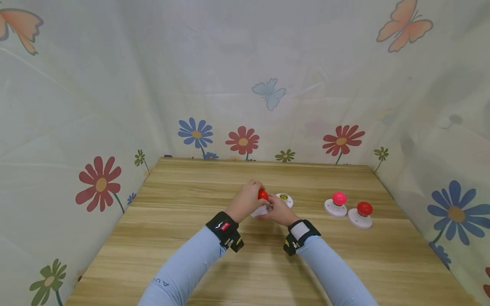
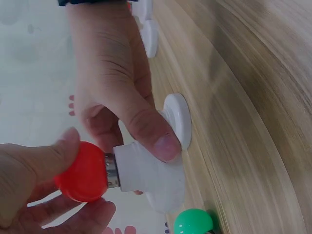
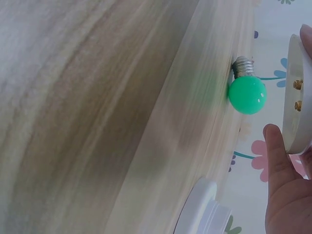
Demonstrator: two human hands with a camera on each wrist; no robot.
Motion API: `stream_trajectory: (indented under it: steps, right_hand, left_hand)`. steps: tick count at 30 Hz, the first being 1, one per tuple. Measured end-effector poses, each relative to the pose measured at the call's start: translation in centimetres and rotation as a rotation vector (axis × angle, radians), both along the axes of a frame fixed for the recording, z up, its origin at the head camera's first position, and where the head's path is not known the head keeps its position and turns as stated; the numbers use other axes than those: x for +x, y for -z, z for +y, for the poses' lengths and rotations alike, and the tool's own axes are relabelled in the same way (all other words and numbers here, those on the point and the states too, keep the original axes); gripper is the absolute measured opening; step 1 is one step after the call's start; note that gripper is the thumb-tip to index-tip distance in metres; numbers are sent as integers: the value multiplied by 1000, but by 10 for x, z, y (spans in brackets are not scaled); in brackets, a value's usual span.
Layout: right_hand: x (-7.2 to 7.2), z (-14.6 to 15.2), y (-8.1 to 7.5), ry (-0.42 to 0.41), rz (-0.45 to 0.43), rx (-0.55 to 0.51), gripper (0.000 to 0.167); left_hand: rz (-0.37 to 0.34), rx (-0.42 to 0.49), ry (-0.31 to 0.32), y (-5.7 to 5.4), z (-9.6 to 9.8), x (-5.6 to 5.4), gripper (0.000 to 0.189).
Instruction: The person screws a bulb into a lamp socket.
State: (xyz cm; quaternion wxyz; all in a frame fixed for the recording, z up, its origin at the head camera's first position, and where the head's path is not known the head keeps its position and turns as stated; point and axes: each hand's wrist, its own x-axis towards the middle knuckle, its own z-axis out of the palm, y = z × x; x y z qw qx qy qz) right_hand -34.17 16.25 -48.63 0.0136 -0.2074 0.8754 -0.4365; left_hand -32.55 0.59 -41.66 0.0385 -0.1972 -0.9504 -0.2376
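Observation:
My left hand (image 1: pixel 245 201) holds a round red light bulb (image 2: pixel 82 171) by its globe, fingers around it. My right hand (image 1: pixel 282 211) grips a white lamp socket (image 2: pixel 141 170), its thumb lying across the base. Part of the bulb's metal screw end shows at the socket's mouth; the rest is inside. The socket is tilted and raised off the table, and brass screws show on its underside (image 3: pixel 302 95) in the right wrist view. A second white socket (image 1: pixel 288 202) with no bulb stands just right of the hands. A green bulb (image 3: pixel 247 94) lies loose beyond them.
To the right on the wooden table (image 1: pixel 183 204) stand two white sockets, one with a pink bulb (image 1: pixel 339 198), the other with a red bulb (image 1: pixel 365 208). A flower-print curtain (image 1: pixel 214 76) surrounds the table's back and sides.

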Motion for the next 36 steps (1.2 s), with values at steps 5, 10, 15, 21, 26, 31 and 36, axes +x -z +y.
stream_trajectory:
  steps: [5, 10, 15, 21, 26, 31, 36]
  right_hand:
    - [-1, 2, 3, -23, 18, -11, 63]
    - [-2, 3, 4, -41, 39, -20, 62]
    - [1, 3, 2, -38, 67, -5, 60]
    - [6, 0, -6, -31, -26, -59, 61]
    - [2, 0, -2, -26, -23, -50, 58]
    - [3, -1, -2, -11, -16, -17, 55]
    - [2, 0, -1, -8, 1, 3, 60]
  left_hand:
    - [-81, 31, 27, 0, 1, -2, 43]
    - [-105, 40, 33, -2, 1, -3, 55]
    - [-79, 73, 8, 0, 0, -2, 66]
    - [-21, 94, -40, 0, 0, 1, 59]
    - [40, 40, -58, 3, -1, 1, 52]
    - [32, 18, -65, 5, 0, -2, 47]
    - [-12, 8, -46, 2, 0, -4, 44]
